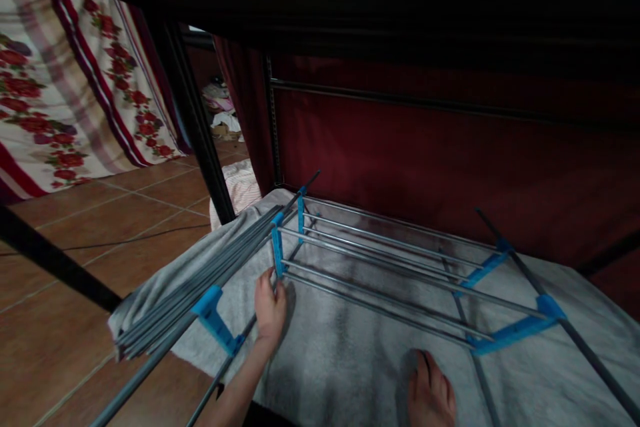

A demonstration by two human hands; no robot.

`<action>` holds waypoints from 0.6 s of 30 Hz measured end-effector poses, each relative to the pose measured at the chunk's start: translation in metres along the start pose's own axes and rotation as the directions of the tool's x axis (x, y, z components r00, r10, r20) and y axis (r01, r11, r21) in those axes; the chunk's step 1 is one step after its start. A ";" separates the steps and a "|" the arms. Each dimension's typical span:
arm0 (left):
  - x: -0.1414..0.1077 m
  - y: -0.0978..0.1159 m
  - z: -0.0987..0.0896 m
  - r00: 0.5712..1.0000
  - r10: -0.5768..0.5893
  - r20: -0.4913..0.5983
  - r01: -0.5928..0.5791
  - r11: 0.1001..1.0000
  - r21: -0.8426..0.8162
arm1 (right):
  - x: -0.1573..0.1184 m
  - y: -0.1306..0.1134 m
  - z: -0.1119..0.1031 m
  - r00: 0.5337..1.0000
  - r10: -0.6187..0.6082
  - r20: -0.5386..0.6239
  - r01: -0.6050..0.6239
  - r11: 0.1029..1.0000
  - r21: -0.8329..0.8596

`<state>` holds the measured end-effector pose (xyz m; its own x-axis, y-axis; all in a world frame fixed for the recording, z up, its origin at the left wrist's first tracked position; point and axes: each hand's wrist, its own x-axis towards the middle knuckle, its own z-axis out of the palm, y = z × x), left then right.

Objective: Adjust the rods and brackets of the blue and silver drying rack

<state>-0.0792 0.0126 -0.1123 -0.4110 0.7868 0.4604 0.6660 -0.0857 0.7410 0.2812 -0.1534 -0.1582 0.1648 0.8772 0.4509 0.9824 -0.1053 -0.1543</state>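
Observation:
A partly assembled rack of thin grey metal tubes (380, 259) and blue plastic brackets (517, 337) lies across the grey blanket (345, 340). My left hand (270, 307) is wrapped round a grey side tube, just below a blue bracket (278, 247). Another blue bracket (217, 321) sits nearer to me, left of my forearm, joining two long tubes. My right hand (433, 390) is low in the picture, near the blanket, its fingers curled together. A thin dark line shows between those fingers; I cannot tell what it is. The bottom edge cuts off the right wrist.
A bundle of loose grey tubes (200, 287) lies at the blanket's left edge. Black bed posts (195, 113) and a dark overhead frame enclose the space. A dark red curtain (425, 153) hangs behind. Tiled floor (65, 267) and a flowered cloth (85, 80) are at left.

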 end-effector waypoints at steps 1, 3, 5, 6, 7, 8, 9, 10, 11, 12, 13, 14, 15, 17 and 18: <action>-0.001 0.007 -0.003 1.000 0.002 -0.009 -0.002 1.000 -0.017 | 0.001 -0.002 -0.003 1.000 -0.010 0.005 0.011 1.000 -0.006; 0.001 0.022 -0.008 1.000 -0.028 -0.007 0.028 0.998 -0.061 | 0.001 -0.004 -0.005 1.000 -0.024 0.002 0.024 1.000 -0.020; 0.005 0.038 -0.011 0.996 -0.080 0.035 0.084 0.990 -0.114 | 0.000 -0.004 -0.005 1.000 -0.031 -0.005 0.031 0.999 -0.026; 0.007 0.047 -0.013 0.993 -0.092 0.069 0.100 0.986 -0.136 | 0.000 -0.004 -0.004 0.999 -0.033 -0.009 0.033 0.999 -0.024; 0.008 0.057 -0.014 0.991 -0.086 0.106 0.102 0.982 -0.160 | 0.000 -0.004 -0.002 0.999 -0.034 -0.014 0.033 0.999 -0.020; 0.008 0.068 -0.015 0.989 -0.067 0.131 0.091 0.978 -0.186 | 0.000 -0.004 -0.001 0.999 -0.030 -0.025 0.029 0.999 -0.016; 0.007 0.080 -0.016 0.990 -0.042 0.133 0.071 0.973 -0.218 | 0.000 -0.004 0.001 0.999 -0.021 -0.043 0.020 1.000 -0.016; 0.006 0.094 -0.017 0.993 -0.015 0.115 0.045 0.965 -0.259 | 0.000 -0.004 0.002 0.998 -0.012 -0.062 0.011 1.000 -0.017; 0.005 0.108 -0.019 0.996 0.005 0.084 0.021 0.951 -0.308 | 0.000 -0.004 0.003 0.997 -0.005 -0.079 0.003 1.000 -0.020; 0.004 0.124 -0.021 0.999 0.020 0.043 -0.003 0.932 -0.362 | 0.001 -0.005 0.003 0.996 0.001 -0.093 -0.004 1.000 -0.025; 0.005 0.141 -0.024 1.000 0.031 0.003 -0.027 0.910 -0.413 | 0.001 -0.005 0.003 0.995 0.006 -0.101 -0.009 1.000 -0.030; 0.008 0.159 -0.026 0.999 0.039 -0.032 -0.049 0.887 -0.460 | 0.001 -0.004 0.003 0.995 0.006 -0.101 -0.009 0.999 -0.035; 0.013 0.177 -0.029 0.997 0.051 -0.061 -0.074 0.861 -0.504 | 0.001 -0.004 0.003 0.995 0.003 -0.095 -0.006 0.999 -0.039; 0.028 0.212 -0.034 0.991 0.093 -0.093 -0.130 0.808 -0.575 | 0.000 -0.002 0.002 0.998 -0.010 -0.067 0.007 0.999 -0.040; 0.039 0.229 -0.035 0.985 0.122 -0.121 -0.171 0.787 -0.593 | -0.001 -0.001 0.002 0.999 -0.022 -0.043 0.021 0.999 -0.031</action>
<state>0.0356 0.0019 0.0928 -0.3989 0.6906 0.6033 0.2254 -0.5639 0.7945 0.2796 -0.1527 -0.1604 0.1465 0.8586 0.4912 0.9879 -0.1013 -0.1176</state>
